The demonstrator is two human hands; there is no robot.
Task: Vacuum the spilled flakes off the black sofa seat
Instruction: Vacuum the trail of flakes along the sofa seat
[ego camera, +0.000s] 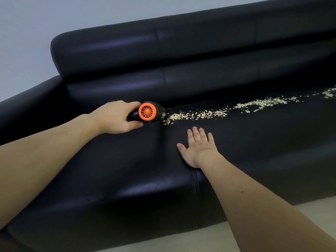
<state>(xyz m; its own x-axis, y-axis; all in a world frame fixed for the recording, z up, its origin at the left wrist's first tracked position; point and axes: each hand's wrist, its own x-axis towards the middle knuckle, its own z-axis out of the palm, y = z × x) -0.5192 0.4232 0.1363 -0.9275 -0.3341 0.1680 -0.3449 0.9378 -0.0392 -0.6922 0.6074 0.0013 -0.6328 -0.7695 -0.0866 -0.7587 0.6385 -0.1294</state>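
Your left fingers [127, 106] are curled round the handle of the handheld vacuum [148, 112]; left hand [113, 117] grips it firmly. Right fingers [198, 133] lie straight and slightly spread, right hand [197, 148] pressed flat on the sofa seat [127, 160], holding nothing.

Vacuum sits low over the seat, orange vented rear cap facing you, nose pointing away along the flakes [209, 112]. The trail starts just beyond the nose and runs away from the vacuum towards the far end of the seat, close to the backrest [200, 73].

For this step:
- Keep the nose low, almost skimming the leather.
- Go slowly along the line, so flakes get sucked in, not pushed ahead.
- Keep the right hand on your side of the trail, clear of the nozzle's path.
- Sweep the stray flakes beside the main line too.

Can't see: the nozzle mouth (hidden behind the vacuum body), whether it touches the seat, or whether it's switched on. The far end of the trail is cut off by the frame edge.
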